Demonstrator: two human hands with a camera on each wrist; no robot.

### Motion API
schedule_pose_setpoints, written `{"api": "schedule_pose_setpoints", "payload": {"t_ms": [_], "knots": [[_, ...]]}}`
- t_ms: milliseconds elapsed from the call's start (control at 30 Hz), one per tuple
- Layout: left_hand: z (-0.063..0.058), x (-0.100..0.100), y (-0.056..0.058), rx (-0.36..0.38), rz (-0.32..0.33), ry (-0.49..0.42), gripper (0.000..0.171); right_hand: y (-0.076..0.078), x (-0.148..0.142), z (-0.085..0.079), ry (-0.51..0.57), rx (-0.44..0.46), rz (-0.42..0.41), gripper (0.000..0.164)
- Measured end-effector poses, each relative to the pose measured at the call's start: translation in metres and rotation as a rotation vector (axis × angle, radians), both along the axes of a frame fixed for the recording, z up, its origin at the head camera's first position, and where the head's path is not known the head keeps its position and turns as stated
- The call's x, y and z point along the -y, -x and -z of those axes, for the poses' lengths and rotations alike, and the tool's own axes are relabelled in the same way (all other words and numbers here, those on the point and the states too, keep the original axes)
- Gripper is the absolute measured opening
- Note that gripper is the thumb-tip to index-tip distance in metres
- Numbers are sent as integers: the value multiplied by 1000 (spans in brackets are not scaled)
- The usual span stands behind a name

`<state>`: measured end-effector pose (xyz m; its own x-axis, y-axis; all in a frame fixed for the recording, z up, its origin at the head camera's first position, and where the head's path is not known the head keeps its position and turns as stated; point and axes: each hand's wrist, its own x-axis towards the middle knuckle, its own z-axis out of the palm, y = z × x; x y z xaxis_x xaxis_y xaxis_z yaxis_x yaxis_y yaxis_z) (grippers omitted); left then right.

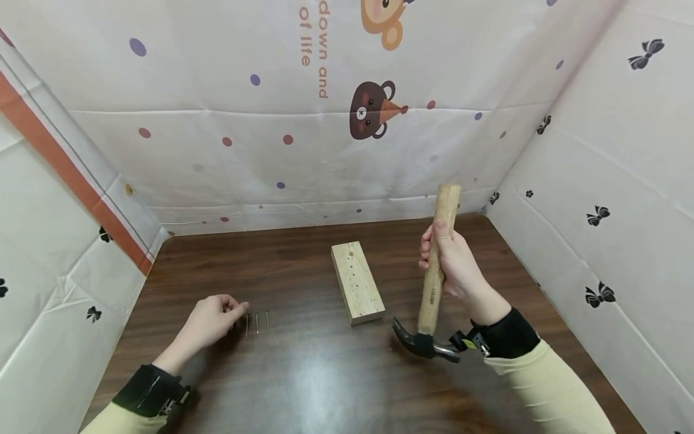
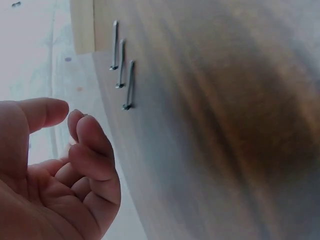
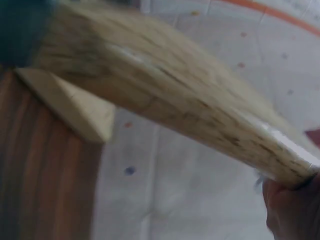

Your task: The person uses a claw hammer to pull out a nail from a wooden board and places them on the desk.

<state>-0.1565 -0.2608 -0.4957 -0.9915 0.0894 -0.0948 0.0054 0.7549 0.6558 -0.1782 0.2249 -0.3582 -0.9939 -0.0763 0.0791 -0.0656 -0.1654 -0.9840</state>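
My right hand [image 1: 452, 262] grips the wooden handle of a claw hammer [image 1: 434, 289]; its dark metal head [image 1: 425, 345] hangs low over the table, handle end up. The handle [image 3: 175, 100] fills the right wrist view. A pale wooden block [image 1: 356, 280] with small holes lies on the dark table [image 1: 303, 374], left of the hammer, and the block [image 3: 75, 107] shows behind the handle. Three nails [image 1: 257, 322] lie side by side on the table. My left hand [image 1: 214, 318] rests just left of them, fingers loosely curled and holding nothing. The nails [image 2: 122, 65] lie beyond my left fingertips [image 2: 82, 127].
Patterned white sheets wall the table on the left [image 1: 54, 271], back [image 1: 325, 120] and right [image 1: 607, 211]. Bare tabletop stretches between my arms toward the near edge.
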Motion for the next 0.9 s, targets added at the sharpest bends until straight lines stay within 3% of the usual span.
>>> {"api": "schedule_pose_setpoints", "payload": {"t_ms": [167, 300, 433, 733, 900], "knots": [[-12, 1, 3, -72, -22, -8, 30, 19, -33, 16, -102, 163, -115, 44], [-21, 4, 6, -128, -42, -13, 30, 33, -57, 33, -122, 276, -149, 44], [-25, 7, 9, -139, -53, -18, 32, 41, -75, 48, -99, 380, -159, 47], [-23, 5, 10, -126, -32, -28, 32, 54, -93, 78, -52, 492, -185, 51], [-19, 2, 8, -106, -14, -32, 29, 62, -96, 86, -77, 492, -118, 50]]}}
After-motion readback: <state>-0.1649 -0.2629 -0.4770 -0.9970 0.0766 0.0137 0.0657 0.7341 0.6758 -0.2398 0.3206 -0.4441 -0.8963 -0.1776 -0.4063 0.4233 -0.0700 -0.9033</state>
